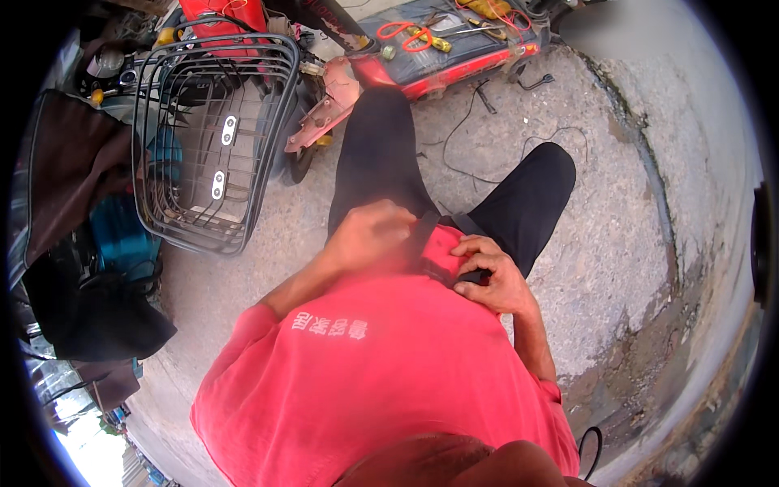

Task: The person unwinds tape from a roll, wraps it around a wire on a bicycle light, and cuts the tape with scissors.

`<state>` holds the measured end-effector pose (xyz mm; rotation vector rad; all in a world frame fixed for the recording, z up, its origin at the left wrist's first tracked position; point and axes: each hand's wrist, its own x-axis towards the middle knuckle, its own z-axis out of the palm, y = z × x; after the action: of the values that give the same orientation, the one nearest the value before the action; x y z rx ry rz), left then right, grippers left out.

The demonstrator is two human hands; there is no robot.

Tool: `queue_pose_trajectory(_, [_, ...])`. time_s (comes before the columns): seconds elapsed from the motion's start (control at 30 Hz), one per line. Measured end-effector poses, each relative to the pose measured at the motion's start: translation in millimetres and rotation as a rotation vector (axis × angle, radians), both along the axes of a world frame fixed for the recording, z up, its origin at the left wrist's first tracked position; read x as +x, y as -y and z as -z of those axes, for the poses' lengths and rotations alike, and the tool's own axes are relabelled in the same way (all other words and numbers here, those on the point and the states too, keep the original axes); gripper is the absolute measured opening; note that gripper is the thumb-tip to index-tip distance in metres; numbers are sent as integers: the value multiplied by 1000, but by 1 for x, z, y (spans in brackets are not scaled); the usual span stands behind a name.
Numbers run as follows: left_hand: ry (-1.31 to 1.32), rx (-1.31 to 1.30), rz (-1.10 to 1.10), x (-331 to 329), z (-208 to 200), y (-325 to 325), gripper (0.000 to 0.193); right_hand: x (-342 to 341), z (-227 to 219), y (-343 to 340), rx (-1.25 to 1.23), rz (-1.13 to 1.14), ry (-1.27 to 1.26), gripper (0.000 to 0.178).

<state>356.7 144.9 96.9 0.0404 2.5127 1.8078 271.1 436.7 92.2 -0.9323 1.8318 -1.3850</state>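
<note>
Black strap (423, 234) lies over the red shirt (422, 365) at the waist, beside the blurred, curled left hand (373, 234); whether that grips it, I cannot tell. The right hand (499, 280) is bent nearly closed around a dark piece (479, 277). Handling these seems the present step; the next move calls for steady fingertips. Beyond sits a wire basket (274, 122).

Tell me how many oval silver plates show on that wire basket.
2: an upper oval plate and a lower oval plate, both on the wire basket. Others underneath might be hidden.
</note>
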Motion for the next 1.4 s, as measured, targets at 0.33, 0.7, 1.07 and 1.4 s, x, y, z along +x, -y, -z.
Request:
queue_pose_trajectory(0.33, [-35,72,-128,21,7,13,19,9,-2,10,-80,-72,46,20])
queue_pose_trajectory(0.7, [-149,60,-180,-16,4,49,19,-74,-37,38,-56,160,268,14])
queue_pose_trajectory(1.07, [-185,-210,-333,-164,-16,72,25,-245,10,125,104,96,324,25])
queue_pose_trajectory(1.4, [489,-952,-398,-323,36,129,42,-319,67,175,84,230,399,27])
